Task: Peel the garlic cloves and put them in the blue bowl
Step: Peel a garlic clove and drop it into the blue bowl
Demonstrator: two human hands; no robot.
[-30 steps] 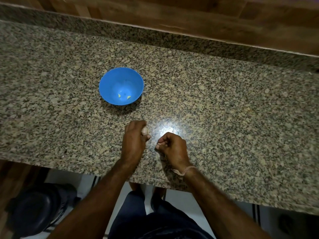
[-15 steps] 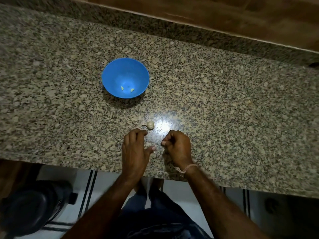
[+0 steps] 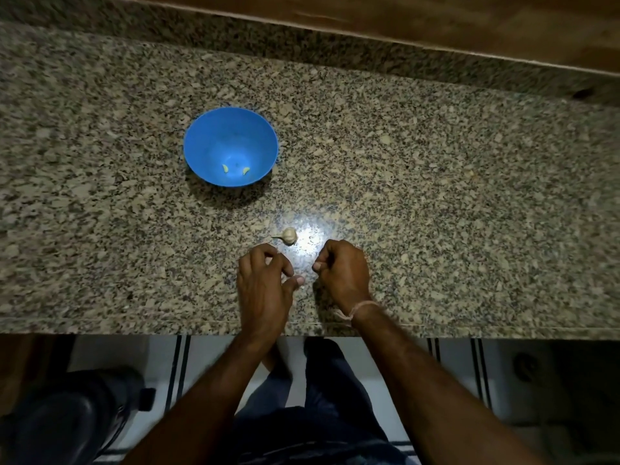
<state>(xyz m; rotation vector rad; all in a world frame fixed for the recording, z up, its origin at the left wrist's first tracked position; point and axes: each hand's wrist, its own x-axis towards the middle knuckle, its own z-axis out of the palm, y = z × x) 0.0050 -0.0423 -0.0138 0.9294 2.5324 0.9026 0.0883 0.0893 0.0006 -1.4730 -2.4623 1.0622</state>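
Both forearms reach forward side by side, left grip (image 3: 265,283) loosely curled with thumb out, right grip (image 3: 344,273) fisted.

View: one wide-angle camera, worn on the person's head.
Facing: forward and steeply down onto the desk (image 3: 436,196).
Range: close; the left hand (image 3: 263,286) and right hand (image 3: 344,273) sit just below centre, with the forearms entering from the bottom edge.
Span: wood (image 3: 436,18) behind the desk crosses the top; the desk's front edge crosses the lower third, with floor (image 3: 218,357) and legs (image 3: 322,380) beneath.
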